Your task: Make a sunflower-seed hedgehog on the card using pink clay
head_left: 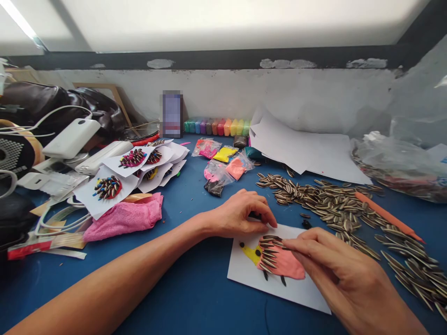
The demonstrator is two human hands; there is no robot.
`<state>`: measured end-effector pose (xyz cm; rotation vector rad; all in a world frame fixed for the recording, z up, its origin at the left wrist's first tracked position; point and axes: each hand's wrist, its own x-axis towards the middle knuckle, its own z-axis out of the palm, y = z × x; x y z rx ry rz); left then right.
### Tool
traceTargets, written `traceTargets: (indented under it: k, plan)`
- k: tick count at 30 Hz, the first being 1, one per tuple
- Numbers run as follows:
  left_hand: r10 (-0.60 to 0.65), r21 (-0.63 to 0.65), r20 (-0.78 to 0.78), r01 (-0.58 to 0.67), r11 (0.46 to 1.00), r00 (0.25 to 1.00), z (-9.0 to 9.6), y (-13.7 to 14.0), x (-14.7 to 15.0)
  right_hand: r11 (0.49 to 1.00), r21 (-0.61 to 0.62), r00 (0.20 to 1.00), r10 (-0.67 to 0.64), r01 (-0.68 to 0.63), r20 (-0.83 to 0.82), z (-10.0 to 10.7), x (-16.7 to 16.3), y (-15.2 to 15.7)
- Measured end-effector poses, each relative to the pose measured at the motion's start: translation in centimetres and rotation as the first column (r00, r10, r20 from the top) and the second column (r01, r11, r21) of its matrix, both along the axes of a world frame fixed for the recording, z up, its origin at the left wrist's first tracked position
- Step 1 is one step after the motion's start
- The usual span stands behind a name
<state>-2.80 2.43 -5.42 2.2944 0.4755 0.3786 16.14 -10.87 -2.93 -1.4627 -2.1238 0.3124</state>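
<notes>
A sheet of white paper (pixel 296 298) lies on the blue table, bearing a hedgehog-like figure with a pink clay body (pixel 291 267), a yellow clay snout (pixel 249 253) and small black clay parts. Several striped sunflower seeds (pixel 268 258) stick out of the pink clay near the yellow part. My right hand (pixel 344 267) pinches a sunflower seed (pixel 279 242) between thumb and fingertips, over the top of the pink body. My left hand (pixel 240 211) rests at the paper's upper left edge, its fingers curled; what they hold, if anything, is hidden.
Loose sunflower seeds (pixel 324 202) spread across the right, beside an orange clay strip (pixel 387 216). Bagged clay (pixel 225 153), white sheets (pixel 307 149) and a phone (pixel 172 114) stand farther back. On the left are finished seed pictures (pixel 125 188), a pink cloth (pixel 127 218) and cables.
</notes>
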Motion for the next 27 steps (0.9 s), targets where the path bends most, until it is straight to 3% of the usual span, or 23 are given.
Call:
traceTargets:
  k: [7,27]
  plan:
    - [-0.001,0.004,0.001,0.001,1.000,1.000,-0.1,0.1,-0.1,0.997,0.056,0.995,-0.065,0.061,0.076,-0.7,-0.3,-0.2]
    - [-0.021,-0.026,0.045,0.022,0.999,0.999,0.1,0.1,-0.1,0.979,0.201,0.980,-0.066,0.028,0.188,-1.7,-1.3,0.1]
